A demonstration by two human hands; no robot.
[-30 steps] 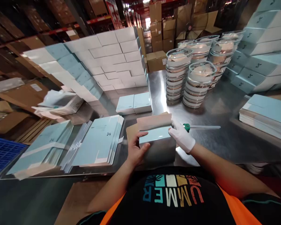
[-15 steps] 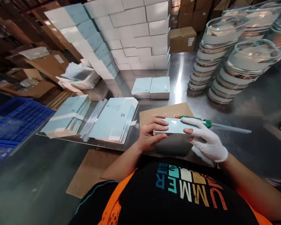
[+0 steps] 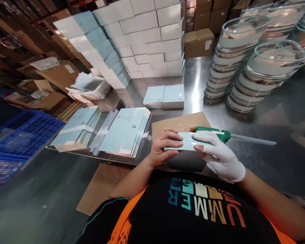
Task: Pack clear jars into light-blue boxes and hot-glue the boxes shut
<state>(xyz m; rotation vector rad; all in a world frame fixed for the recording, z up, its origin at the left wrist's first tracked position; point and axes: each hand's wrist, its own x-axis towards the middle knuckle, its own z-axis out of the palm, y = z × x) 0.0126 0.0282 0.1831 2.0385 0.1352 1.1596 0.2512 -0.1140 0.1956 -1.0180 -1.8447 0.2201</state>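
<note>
A glossy light blue cardboard box (image 3: 187,143) is between my hands at the front edge of the table; much of it is covered by my fingers. From its left end my bare left hand (image 3: 165,146) grips it, fingers across the top and thumb in front. My right hand (image 3: 220,155), in a white glove with bare fingertips showing, grips the right end. Just behind the box lies a green hot glue gun (image 3: 208,129) with an orange tip and a long clear glue stick (image 3: 254,139) out of its back. Beneath is a brown cardboard sheet (image 3: 164,128) with dried glue bits.
Flat light blue sheets (image 3: 120,130) and a banded bundle (image 3: 76,127) lie to the left, with clear strips (image 3: 104,130) between. Two finished boxes (image 3: 164,96) sit ahead, before a tall box wall (image 3: 147,40). Stacked clear round containers (image 3: 256,78) stand right; a blue crate (image 3: 33,132) is left.
Both hands still hold the box, which has shifted slightly toward me and left, its top tilting a little. My right fingers have slid left along it, off the glue gun's side.
</note>
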